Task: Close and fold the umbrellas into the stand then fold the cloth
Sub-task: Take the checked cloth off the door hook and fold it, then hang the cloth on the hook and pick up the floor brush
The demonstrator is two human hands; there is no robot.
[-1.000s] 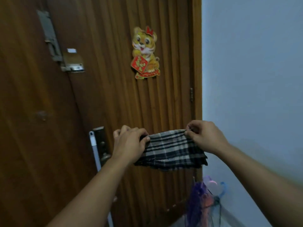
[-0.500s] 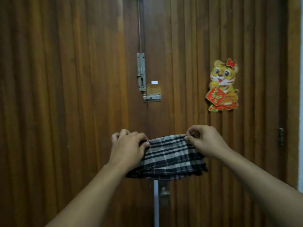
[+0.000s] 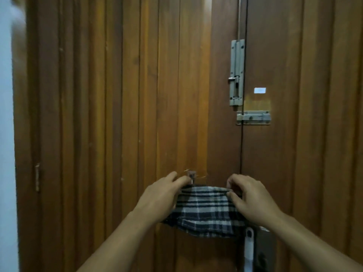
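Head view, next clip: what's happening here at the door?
A person stands facing a wooden door and holds a folded plaid cloth up against it with both hands. The left hand covers the cloth's upper left corner, near a small hook on the door; the right hand pinches the upper right edge. The cloth hangs between them in several layers, so folding looks done or nearly so. Two metal bolts sit higher on the door. No umbrellas or stand are in view.
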